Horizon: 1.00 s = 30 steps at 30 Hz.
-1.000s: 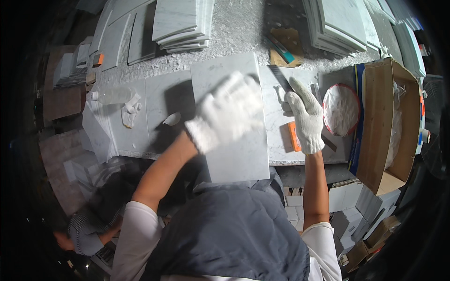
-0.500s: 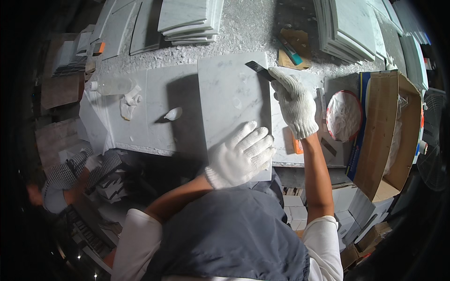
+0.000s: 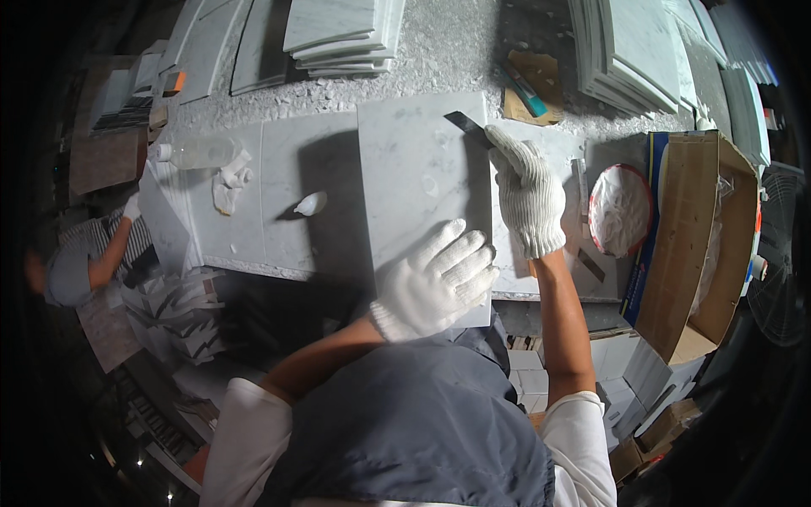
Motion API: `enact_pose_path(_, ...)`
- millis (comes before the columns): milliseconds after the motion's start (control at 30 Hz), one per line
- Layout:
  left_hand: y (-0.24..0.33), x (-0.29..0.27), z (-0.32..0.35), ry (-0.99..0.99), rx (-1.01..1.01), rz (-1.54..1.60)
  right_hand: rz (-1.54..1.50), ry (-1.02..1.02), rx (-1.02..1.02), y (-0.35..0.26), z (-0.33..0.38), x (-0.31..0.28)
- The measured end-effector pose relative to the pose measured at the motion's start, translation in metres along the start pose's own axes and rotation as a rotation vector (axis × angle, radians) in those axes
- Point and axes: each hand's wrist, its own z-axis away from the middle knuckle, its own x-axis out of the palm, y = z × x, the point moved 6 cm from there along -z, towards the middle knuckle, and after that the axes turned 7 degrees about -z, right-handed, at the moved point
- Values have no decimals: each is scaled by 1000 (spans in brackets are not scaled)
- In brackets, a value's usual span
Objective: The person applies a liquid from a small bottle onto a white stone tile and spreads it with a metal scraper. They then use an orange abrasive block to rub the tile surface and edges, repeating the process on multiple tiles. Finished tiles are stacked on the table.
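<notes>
A pale grey-veined marble tile (image 3: pixel 414 169) lies in front of me, its near end reaching toward my apron. My left hand (image 3: pixel 435 283), in a white knitted glove, rests flat on the tile's near part with fingers stretched out. In my gloved right hand (image 3: pixel 530 198) is a dark, flat scraper blade (image 3: pixel 466 128), its tip over the far right part of the tile. The fingers close round the blade's near end and hide it. Faint roundish marks show on the tile's face near the blade.
Marble tile stacks (image 3: pixel 338 38) stand at the back. Left lie a clear bottle (image 3: pixel 203 153), a crumpled cloth (image 3: pixel 228 188) and a small white blob (image 3: pixel 312 204). On the right are a red-rimmed tub of white paste (image 3: pixel 621 211) and a cardboard box (image 3: pixel 684 245). A co-worker (image 3: pixel 80 270) is far left.
My right hand has shifted slightly left and nearer, and the blade has tilted a little. My left hand stays put. The co-worker at far left has moved an arm farther from me.
</notes>
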Motion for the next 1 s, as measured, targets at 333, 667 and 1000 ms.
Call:
enact_pose_path(333,0,2,0,-48,-25,-9,136,64,43,-12,9,1)
enact_pose_path(667,-3,1,-2,-113,-50,5,6,-47,184,-15,23,4)
enact_pose_path(1000,-3,13,7,-172,-69,-52,-23,-11,183,-8,20,7)
